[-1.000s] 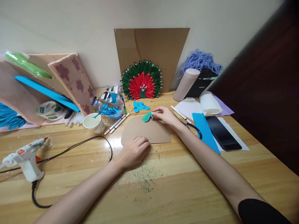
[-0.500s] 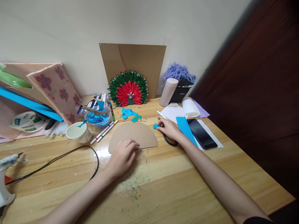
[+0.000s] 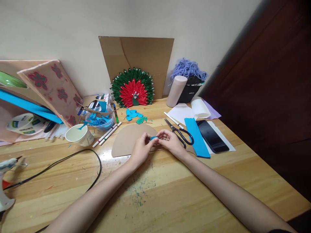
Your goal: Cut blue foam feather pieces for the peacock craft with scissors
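Note:
Between the fingertips of my left hand (image 3: 141, 147) and my right hand (image 3: 171, 142) is a small blue paper piece (image 3: 154, 138), partly hidden by the fingers. Both hands are closed on it, above the right part of a half-round cardboard piece (image 3: 128, 137) lying flat. Just right of my right hand lie black-handled scissors (image 3: 181, 133), blades pointing away. A blue strip (image 3: 196, 137) is beside them. Behind the cardboard are several cut blue pieces (image 3: 132, 114) and a green leaf-shaped piece (image 3: 141, 120).
A red and green peacock craft (image 3: 134, 92) leans on a cardboard sheet (image 3: 148, 55). Left are a paper cup (image 3: 82, 137), a bowl of blue scraps (image 3: 103, 123), white markers (image 3: 107, 136) and a glue gun (image 3: 6, 174) with a black cord (image 3: 100, 161). A phone (image 3: 212, 137) lies right.
My right hand has moved left from beside the scissors with the blue piece. My left hand has lifted off the cardboard's front edge and now meets it. The scissors are more fully visible.

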Motion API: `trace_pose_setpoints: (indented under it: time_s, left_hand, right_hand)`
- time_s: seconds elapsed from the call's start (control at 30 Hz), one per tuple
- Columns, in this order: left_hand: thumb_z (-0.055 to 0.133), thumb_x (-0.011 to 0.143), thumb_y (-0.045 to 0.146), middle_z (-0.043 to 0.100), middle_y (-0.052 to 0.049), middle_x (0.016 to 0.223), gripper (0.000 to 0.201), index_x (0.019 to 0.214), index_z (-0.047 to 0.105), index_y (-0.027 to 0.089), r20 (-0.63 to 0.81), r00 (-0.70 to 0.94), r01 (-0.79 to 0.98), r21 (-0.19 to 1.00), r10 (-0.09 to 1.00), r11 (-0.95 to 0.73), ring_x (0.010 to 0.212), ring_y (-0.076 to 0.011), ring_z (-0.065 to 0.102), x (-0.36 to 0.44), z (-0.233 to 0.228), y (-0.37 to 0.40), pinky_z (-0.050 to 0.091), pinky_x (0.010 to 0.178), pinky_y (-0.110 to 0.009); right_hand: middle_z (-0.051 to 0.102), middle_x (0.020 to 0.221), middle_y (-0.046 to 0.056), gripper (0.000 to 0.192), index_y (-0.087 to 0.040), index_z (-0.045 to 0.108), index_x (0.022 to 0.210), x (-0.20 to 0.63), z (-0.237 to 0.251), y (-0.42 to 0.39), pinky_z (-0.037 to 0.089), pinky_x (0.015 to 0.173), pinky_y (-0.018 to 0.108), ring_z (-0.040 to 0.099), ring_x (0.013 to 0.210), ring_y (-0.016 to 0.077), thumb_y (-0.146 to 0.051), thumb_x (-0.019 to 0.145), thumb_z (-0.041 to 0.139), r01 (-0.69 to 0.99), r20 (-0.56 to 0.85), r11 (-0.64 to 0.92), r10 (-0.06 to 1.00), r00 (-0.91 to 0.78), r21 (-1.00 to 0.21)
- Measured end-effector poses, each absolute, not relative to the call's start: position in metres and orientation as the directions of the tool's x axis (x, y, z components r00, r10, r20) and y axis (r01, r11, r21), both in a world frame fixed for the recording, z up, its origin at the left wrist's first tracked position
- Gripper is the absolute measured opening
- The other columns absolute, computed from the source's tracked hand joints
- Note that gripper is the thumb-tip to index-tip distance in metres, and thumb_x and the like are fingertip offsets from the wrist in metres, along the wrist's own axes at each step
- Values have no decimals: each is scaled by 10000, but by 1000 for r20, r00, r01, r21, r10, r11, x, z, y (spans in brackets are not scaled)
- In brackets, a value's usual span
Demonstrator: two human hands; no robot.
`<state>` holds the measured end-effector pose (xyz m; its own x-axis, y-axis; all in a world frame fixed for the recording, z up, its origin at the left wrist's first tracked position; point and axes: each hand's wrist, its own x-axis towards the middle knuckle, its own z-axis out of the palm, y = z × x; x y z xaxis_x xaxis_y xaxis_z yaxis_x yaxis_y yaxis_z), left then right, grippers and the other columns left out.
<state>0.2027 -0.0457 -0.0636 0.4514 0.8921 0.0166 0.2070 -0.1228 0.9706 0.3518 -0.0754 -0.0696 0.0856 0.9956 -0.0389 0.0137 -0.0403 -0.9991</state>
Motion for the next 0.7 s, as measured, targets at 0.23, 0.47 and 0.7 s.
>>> trace_pose_setpoints:
  time_s: [0.23,0.47,0.7]
  left_hand:
    - [565,820,368,635,-28,760,215,809,561,154,33,367,112,991,930,-79,706,-148,592,201,-73,-47,449,660,-262]
    - [497,864,390,619,-32,767,251,826,581,157,49,421,283,941,906,-183,699,-147,556,199,-71,-49,411,630,-254]
    - [461,882,369,627,-33,720,282,761,601,155,45,451,316,926,891,-207,663,-149,543,199,-70,-49,394,618,-256]
  right_hand:
    - [651,787,35,305,-196,593,794,353,-76,-72,550,682,300,636,691,160,-459,679,698,41,12,5,986,168,-999]
    - [659,794,40,247,-200,608,804,356,-77,-77,559,681,290,644,726,166,-434,741,655,176,85,59,986,145,-983]
    - [668,898,57,175,-208,671,904,355,-74,-81,546,735,311,638,814,178,-338,805,608,295,201,165,975,99,-941]
